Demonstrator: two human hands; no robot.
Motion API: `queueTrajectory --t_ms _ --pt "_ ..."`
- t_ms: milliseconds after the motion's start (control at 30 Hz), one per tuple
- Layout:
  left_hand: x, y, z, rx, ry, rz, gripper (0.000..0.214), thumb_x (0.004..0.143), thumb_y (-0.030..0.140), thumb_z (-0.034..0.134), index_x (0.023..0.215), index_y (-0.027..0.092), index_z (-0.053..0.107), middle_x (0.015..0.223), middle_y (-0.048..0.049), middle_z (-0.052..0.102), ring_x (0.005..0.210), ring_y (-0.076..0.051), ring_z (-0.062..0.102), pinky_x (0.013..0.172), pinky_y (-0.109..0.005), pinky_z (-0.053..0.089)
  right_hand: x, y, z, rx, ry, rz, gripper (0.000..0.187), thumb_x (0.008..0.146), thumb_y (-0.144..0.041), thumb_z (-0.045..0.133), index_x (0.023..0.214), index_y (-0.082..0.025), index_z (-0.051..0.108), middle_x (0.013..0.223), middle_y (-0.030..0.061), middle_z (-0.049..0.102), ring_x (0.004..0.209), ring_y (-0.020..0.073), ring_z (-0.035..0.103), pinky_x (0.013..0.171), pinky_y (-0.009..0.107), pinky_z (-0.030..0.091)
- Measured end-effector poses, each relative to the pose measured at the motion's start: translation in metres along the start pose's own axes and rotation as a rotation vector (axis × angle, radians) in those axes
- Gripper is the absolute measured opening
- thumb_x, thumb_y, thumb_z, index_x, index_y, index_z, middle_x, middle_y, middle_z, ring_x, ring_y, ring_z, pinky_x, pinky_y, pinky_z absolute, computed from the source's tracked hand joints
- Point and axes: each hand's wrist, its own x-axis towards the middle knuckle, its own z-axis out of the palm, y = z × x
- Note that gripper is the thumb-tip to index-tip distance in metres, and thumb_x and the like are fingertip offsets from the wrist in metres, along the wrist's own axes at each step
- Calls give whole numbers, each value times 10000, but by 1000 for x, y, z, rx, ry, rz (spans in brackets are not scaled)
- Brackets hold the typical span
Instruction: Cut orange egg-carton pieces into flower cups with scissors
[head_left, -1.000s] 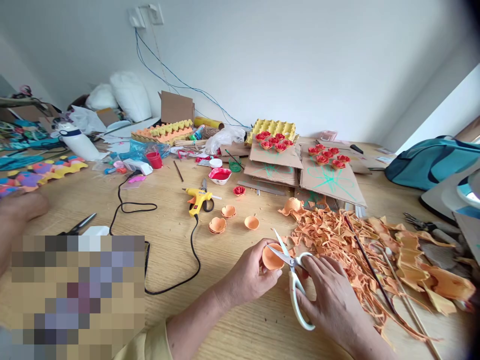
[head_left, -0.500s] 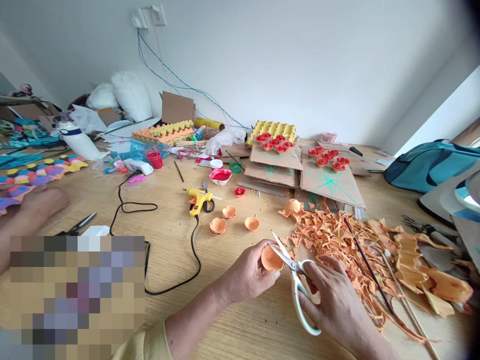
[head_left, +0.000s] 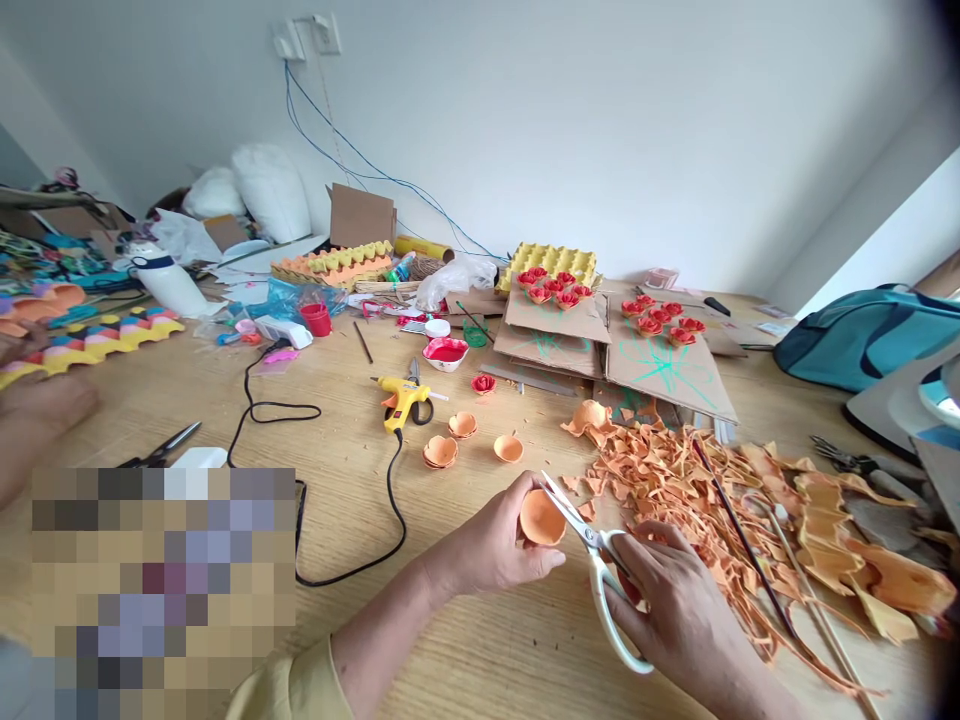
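My left hand is closed around the side of a small orange egg-carton cup, its hollow turned up towards me. White-handled scissors are in my right hand, with fingers through the handle loops. Their blades lie close together at the cup's right rim; whether they touch it I cannot tell. Beyond my left hand stand more cut orange cups, one of them alone. A heap of orange carton scraps spreads beside and behind my right hand.
A yellow glue gun with a black cord lies left of centre, near a dish of red paint. Red paper flowers stand on cardboard sheets. Another person's hand rests at far left by a painted egg tray.
The scissor blades have come together from being parted around the cup's rim. At far left, the other person's hand and the painted tray have shifted. My view has moved slightly.
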Motion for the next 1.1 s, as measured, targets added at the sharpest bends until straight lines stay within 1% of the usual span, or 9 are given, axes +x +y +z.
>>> queueTrajectory --t_ms 67,167,333,433,667,833,967,1100 --pt "1 -6 0 42 42 6 414 715 123 693 1047 204 458 1044 -27 555 917 -164 528 720 -252 456 0 1 1 3 5 3 233 927 -239 534 744 -241 390 581 -86 486 503 120 455 849 358 361" --pt "1 -10 0 91 48 52 388 748 173 691 1051 211 451 1070 -39 564 957 -180 537 765 -279 467 2 0 1 9 13 9 227 897 -235 558 744 -238 390 588 -89 483 503 113 450 847 357 360" --pt "0 -9 5 131 21 17 389 726 138 665 1033 209 436 1015 -36 555 879 -166 536 695 -262 478 6 -4 -2 -8 -8 38 216 841 -250 594 750 -240 398 652 -58 509 570 138 468 813 360 362" --pt "-1 -7 7 167 10 6 395 702 98 639 1026 208 441 977 -24 547 863 -162 530 697 -261 476 7 -6 -3 -16 -7 43 207 832 -253 597 760 -242 404 672 -44 524 591 150 473 800 363 365" --pt "-1 0 4 211 -14 -56 397 689 91 618 1012 219 426 843 19 500 733 -137 479 608 -242 427 4 -5 -5 -16 -7 -6 245 855 -263 602 755 -239 380 618 -81 489 544 129 483 855 383 354" --pt "-1 5 0 170 -33 -46 394 693 82 616 1014 209 427 825 30 476 715 -126 453 631 -246 407 4 -4 -5 -15 -19 -16 245 863 -255 590 749 -241 374 604 -85 479 527 127 477 832 369 366" --pt "0 8 -5 103 -62 -5 346 726 77 580 1022 199 447 801 41 448 697 -113 426 638 -242 392 3 -2 -3 -8 -3 -17 237 909 -262 555 753 -240 377 596 -83 494 518 126 480 804 359 378" --pt "-1 9 -5 48 -74 13 328 742 75 563 1030 196 462 823 33 455 710 -113 421 655 -243 397 1 -3 -2 -7 -3 -14 235 936 -284 531 761 -243 381 584 -74 523 522 137 495 760 349 392"
